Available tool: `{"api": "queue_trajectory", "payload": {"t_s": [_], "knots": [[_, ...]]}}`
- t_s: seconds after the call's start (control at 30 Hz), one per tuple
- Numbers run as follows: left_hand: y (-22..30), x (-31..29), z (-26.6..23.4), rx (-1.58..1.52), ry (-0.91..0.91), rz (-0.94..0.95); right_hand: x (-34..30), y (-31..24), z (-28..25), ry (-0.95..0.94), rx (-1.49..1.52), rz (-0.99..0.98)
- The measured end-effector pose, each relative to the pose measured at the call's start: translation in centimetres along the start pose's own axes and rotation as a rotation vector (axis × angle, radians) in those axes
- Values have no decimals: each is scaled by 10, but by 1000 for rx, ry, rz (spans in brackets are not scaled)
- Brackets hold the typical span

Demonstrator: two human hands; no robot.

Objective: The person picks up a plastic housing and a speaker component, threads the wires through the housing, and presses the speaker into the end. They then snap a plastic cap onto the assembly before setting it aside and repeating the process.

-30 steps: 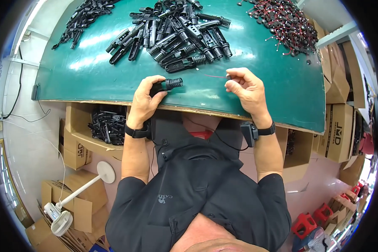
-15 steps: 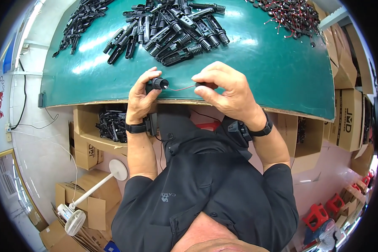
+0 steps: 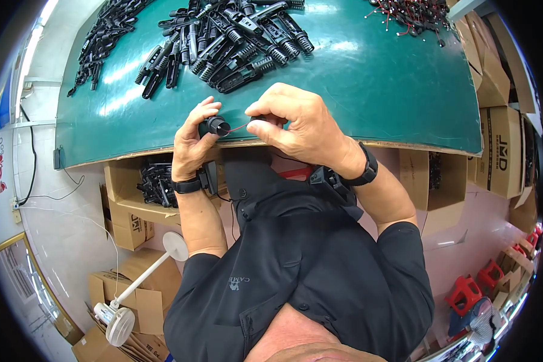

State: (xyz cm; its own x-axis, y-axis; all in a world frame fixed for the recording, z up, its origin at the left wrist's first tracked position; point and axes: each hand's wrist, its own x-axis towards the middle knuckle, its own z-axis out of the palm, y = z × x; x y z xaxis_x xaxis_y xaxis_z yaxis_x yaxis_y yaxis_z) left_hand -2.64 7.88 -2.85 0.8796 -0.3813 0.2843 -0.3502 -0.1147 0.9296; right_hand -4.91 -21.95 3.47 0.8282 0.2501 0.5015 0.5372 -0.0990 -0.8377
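Note:
My left hand (image 3: 191,142) is closed around a black plastic tubular part (image 3: 217,126), its round open end turned to the right. Pinched between the thumb and fingers of my right hand (image 3: 298,120) is a small black round piece (image 3: 257,119), mostly covered by the fingertips. A thin red wire (image 3: 238,128) runs from that piece to the mouth of the tubular part. Both hands are just above the near edge of the green table (image 3: 356,114), a short gap apart.
Black ribbed handle-like parts (image 3: 235,42) lie heaped beyond my hands, with another pile of black parts (image 3: 105,36) at far left. Small black pieces with red wires (image 3: 413,18) are heaped far right. Under the table edge stands a carton of black parts (image 3: 119,181); a white fan (image 3: 120,326) is lower left.
My right hand has moved left with the small round piece, closer to the tubular part. The span of wire between them is shorter. The table and piles have shifted slightly in view.

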Motion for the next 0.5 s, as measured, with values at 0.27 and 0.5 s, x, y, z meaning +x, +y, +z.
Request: {"api": "queue_trajectory", "payload": {"t_s": [0.27,0.5], "knots": [[1,1,-2,86,-39,-1,0,4,3,9,0,10],[6,4,-3,238,-86,37,0,7,6,15,-17,1]]}}
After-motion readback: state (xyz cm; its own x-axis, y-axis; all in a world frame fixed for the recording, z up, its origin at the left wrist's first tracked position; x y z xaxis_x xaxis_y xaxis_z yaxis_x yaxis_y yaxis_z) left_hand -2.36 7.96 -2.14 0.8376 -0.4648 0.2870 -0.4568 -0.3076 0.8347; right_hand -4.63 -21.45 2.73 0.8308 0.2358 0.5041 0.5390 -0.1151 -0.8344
